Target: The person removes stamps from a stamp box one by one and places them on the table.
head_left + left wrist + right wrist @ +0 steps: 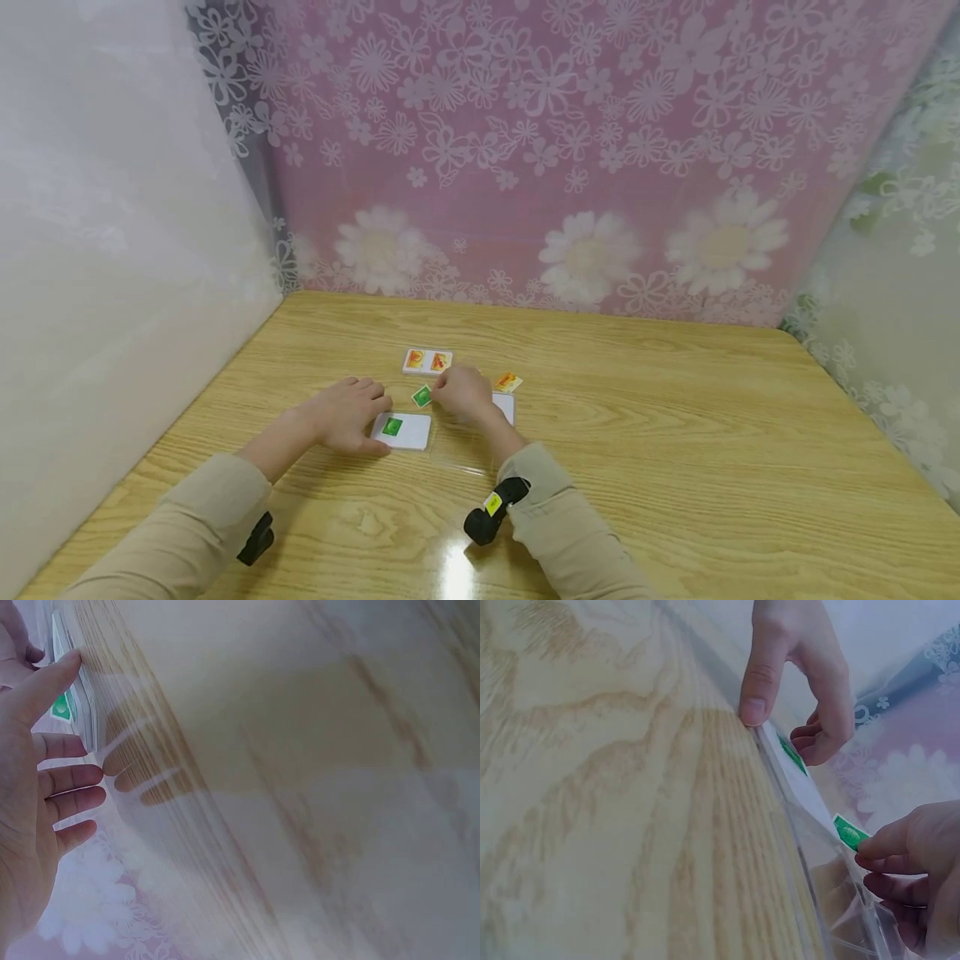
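Observation:
A white card stack (412, 432) with a green picture piece (392, 427) on its left half lies on the table. My left hand (348, 415) holds this stack at its left end, the thumb on the near edge and the fingers at the far edge. Between thumb and fingertips my right hand (463, 393) pinches a small green picture card (422, 396), just above the stack's far side. In the right wrist view the same green card (849, 833) is tilted, apart from the piece on the stack. A clear plastic case (457, 462) lies below the right hand, which partly hides it.
Farther back sits a white card with two orange pictures (427, 361). Right of the right hand are a loose orange picture card (508, 382) and a partly hidden white card (505, 406). Flowered curtains (540, 167) hang behind the wooden table (712, 433).

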Demonstrator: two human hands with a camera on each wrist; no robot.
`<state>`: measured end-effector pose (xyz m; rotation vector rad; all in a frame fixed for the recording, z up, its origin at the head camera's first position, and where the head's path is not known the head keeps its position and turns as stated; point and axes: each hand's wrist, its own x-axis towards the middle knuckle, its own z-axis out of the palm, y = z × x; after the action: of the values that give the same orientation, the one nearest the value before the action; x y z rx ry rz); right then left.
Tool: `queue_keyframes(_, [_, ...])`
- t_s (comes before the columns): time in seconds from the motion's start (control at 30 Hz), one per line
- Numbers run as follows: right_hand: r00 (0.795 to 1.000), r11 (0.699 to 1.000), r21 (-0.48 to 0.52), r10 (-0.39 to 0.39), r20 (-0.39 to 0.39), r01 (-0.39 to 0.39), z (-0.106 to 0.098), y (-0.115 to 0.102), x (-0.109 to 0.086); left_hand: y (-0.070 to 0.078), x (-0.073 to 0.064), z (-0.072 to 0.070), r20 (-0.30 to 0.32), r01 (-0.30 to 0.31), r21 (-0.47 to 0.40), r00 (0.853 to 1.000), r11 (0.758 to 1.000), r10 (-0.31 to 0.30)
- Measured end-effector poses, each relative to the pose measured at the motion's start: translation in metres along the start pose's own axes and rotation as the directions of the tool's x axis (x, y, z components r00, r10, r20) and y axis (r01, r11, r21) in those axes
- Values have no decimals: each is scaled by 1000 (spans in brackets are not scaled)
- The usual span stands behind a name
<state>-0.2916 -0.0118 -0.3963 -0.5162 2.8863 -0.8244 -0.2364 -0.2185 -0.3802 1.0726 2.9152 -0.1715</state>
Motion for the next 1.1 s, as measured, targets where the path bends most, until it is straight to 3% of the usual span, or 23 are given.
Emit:
queue_keyframes(0.17, [999, 997, -76, 27, -23, -28, 3, -1, 0, 1, -1, -1, -4, -6, -4, 1000, 1000, 6])
queue_keyframes(0.8, [999, 994, -108, -5, -47, 0, 3, 0, -1, 0, 1, 1, -2, 2, 1, 1000, 1000, -2])
queue_keyframes(0.97, [999, 996, -85, -3, -50, -1, 2, 0, -3, -1, 1, 2, -12, 3, -25, 1000, 1000, -3])
queue_keyframes(1.1, [997, 999, -23, -45, -64, 43, 1, -2, -4, -2, -1, 1, -15, 14, -54, 1000, 998, -15])
